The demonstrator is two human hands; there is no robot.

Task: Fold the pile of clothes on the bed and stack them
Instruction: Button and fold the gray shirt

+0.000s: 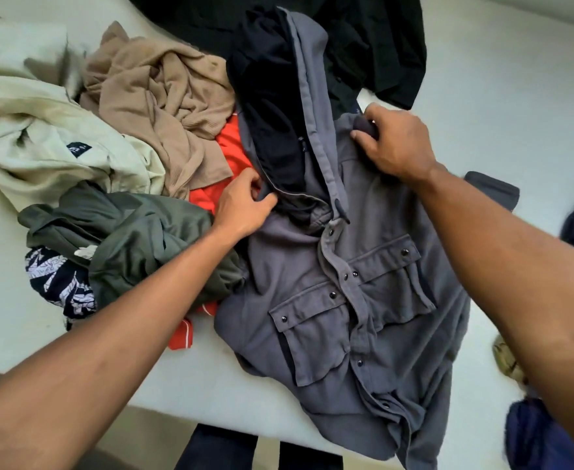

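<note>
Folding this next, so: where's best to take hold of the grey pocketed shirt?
Pinch the grey shirt high up, either side of the snap placket, reaching over from the near side: it lies front-up, chest pockets near, top end away.

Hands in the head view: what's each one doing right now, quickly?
Left hand: closed, pinching the grey shirt at its front edge.
Right hand: closed, pinching a fold of the grey shirt near the shoulder.

No legible text; dark label [79, 149] on cream garment [41, 130] unreadable.
</note>
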